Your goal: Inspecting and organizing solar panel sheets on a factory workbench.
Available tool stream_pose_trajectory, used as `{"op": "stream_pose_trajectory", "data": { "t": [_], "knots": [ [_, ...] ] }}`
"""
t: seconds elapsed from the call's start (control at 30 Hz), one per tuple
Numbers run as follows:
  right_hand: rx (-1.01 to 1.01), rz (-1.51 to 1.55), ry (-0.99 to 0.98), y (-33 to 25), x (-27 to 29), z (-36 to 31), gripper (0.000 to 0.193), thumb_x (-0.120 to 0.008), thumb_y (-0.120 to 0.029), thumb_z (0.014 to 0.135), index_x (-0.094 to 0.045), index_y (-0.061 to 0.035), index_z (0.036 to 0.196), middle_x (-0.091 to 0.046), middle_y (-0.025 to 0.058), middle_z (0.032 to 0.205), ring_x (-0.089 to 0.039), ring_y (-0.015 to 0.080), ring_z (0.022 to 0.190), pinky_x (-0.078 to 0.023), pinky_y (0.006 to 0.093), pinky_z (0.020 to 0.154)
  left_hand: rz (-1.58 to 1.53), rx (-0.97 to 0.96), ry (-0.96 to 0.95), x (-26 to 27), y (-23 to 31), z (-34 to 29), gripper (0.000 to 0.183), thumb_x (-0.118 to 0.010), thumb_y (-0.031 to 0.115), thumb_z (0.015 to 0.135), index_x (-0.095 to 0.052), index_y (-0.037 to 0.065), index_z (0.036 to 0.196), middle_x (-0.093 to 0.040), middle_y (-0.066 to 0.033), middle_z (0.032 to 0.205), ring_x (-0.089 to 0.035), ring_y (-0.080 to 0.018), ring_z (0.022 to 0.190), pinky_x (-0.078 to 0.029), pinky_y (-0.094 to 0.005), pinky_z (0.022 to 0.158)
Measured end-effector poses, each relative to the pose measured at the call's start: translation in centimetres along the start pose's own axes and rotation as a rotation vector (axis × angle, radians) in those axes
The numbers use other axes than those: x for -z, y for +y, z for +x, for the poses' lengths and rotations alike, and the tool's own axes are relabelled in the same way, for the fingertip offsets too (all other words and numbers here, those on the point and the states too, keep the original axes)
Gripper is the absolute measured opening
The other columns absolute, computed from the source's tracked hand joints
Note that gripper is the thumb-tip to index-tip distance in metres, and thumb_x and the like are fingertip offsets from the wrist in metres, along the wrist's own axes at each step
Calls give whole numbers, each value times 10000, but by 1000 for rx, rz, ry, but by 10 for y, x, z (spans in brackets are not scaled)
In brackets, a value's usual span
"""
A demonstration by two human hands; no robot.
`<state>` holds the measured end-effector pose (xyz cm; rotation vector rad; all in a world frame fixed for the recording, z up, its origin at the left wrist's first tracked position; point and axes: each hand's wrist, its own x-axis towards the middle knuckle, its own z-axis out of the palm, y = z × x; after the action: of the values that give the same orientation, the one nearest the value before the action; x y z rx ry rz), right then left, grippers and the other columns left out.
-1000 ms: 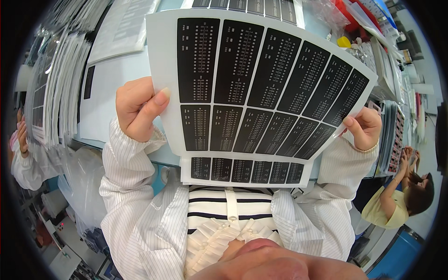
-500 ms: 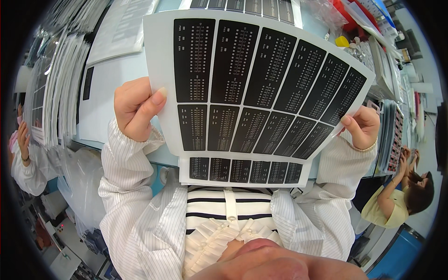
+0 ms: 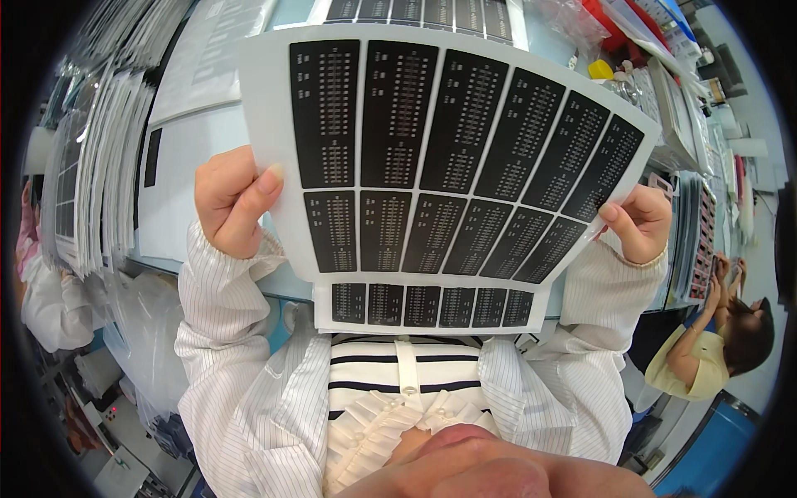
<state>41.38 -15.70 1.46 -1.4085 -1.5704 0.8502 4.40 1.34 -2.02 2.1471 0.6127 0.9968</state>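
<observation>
I hold a white sheet of black rectangular labels (image 3: 440, 158) up in front of me, over the light blue table edge (image 3: 282, 286). My left hand (image 3: 232, 203) grips its left edge, thumb on the front. My right hand (image 3: 639, 222) pinches the lower right edge. A second sheet of smaller black labels (image 3: 427, 305) lies on the table under it, its near end sticking out below the held sheet.
Stacks of similar label sheets (image 3: 91, 174) fan out on the left of the table. White papers (image 3: 178, 178) lie beside them. Red and yellow items (image 3: 602, 50) and more stacks (image 3: 701, 241) crowd the right. One person (image 3: 714, 332) sits at right, another (image 3: 41, 282) at left.
The held sheet has shifted slightly left and a little higher in view; both hands keep their grip.
</observation>
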Motion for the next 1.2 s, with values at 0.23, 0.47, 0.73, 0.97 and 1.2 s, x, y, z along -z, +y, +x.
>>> {"op": "stream_pose_trajectory", "data": {
  "t": [0.23,0.47,0.73,0.97,1.2],
  "knots": [
    [-19,-12,63,2,-6,6,116,-611,-36,752,-598,27,655,-590,79,539,-574,124,457,-419,207,410,202,63,182,3,-27,-24,298,-523,110,708,-318,32,507,-245,-32,508,-270,-160,484,-179,-327,477],
    [-11,192,69,12,-5,5,161,-662,-74,753,-604,20,636,-590,55,542,-559,93,450,-409,196,416,547,-517,291,22,-82,-56,243,-604,-48,756,-607,-53,999,-521,-181,1111,-531,-271,998,-448,-334,844],
    [-7,257,102,12,-12,0,191,-670,-94,731,-582,22,606,-585,56,539,-550,93,433,-409,193,410,514,-692,524,0,-89,-39,235,-633,-37,733,-613,-88,961,-550,-209,1041,-577,-261,900,-492,-300,764],
    [-1,247,115,14,-13,2,218,-669,-118,724,-560,9,585,-575,49,518,-546,83,424,-399,192,404,473,-704,674,-8,-97,-32,180,-615,0,743,-637,-83,901,-578,-216,954,-588,-264,857,-509,-316,737],
    [-17,259,121,13,-13,3,197,-665,-129,726,-585,5,606,-575,41,514,-539,70,424,-397,186,400,401,-756,675,-3,-105,-30,184,-610,28,745,-638,-82,890,-575,-226,944,-596,-262,825,-517,-344,728]
  ]
}}
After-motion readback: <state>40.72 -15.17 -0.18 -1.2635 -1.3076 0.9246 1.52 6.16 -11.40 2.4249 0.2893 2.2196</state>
